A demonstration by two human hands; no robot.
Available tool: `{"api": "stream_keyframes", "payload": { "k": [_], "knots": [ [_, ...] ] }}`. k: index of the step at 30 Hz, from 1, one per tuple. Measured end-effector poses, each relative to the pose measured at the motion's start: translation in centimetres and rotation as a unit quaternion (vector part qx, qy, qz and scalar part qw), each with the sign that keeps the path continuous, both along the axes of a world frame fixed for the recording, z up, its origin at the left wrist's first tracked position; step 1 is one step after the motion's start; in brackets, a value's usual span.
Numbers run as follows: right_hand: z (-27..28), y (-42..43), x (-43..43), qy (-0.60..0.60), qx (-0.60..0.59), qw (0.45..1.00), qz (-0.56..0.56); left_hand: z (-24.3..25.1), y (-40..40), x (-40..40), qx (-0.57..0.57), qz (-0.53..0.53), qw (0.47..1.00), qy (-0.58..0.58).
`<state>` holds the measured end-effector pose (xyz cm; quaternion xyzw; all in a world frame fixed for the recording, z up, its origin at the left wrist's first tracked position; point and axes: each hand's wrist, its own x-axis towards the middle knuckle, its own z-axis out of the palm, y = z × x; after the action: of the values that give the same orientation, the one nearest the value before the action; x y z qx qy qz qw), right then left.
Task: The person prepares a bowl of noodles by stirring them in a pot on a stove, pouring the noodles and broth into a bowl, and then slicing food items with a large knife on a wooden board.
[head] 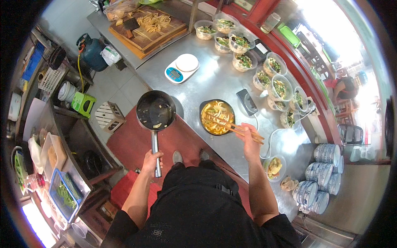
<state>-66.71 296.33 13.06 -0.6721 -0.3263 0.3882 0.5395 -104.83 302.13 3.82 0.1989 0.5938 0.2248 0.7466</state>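
Note:
My left hand (152,161) grips the metal handle of a dark saucepan (156,110), held over the red floor beside the counter; a few food scraps cling inside it. My right hand (249,141) holds a pair of wooden chopsticks (243,131), their tips in a black bowl (217,117) of noodles in orange-brown broth. The bowl rests near the edge of the steel counter (198,93). A phone (247,102) with a white cable lies to the right of the bowl. A white kitchen scale (182,68) stands farther back on the counter.
Several clear plastic bowls of food (280,88) line the counter's far side. Stacked patterned bowls (322,173) and a bowl of cut vegetables (274,168) stand at right. A cutting board with a cleaver (149,31) lies at the back. Left are a gas cylinder (92,52) and stools (110,116).

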Motion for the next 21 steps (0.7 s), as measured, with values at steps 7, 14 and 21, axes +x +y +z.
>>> {"api": "stream_keyframes", "payload": {
  "k": [7, 14, 21],
  "knots": [
    [1.8, -2.3, 1.6, -0.026, 0.011, 0.997, -0.072, -0.5, -0.4, -1.4, 0.006, 0.004, 1.0, -0.01],
    [1.6, 0.7, 0.0, -0.031, 0.028, 0.993, -0.112, -1.2, -0.3, -2.1, 0.009, -0.023, 0.999, -0.032],
    [2.5, -2.7, 0.5, 0.01, 0.037, 0.979, -0.201, -1.1, -0.9, -3.6, -0.015, -0.041, 0.997, -0.06]
  ]
}}
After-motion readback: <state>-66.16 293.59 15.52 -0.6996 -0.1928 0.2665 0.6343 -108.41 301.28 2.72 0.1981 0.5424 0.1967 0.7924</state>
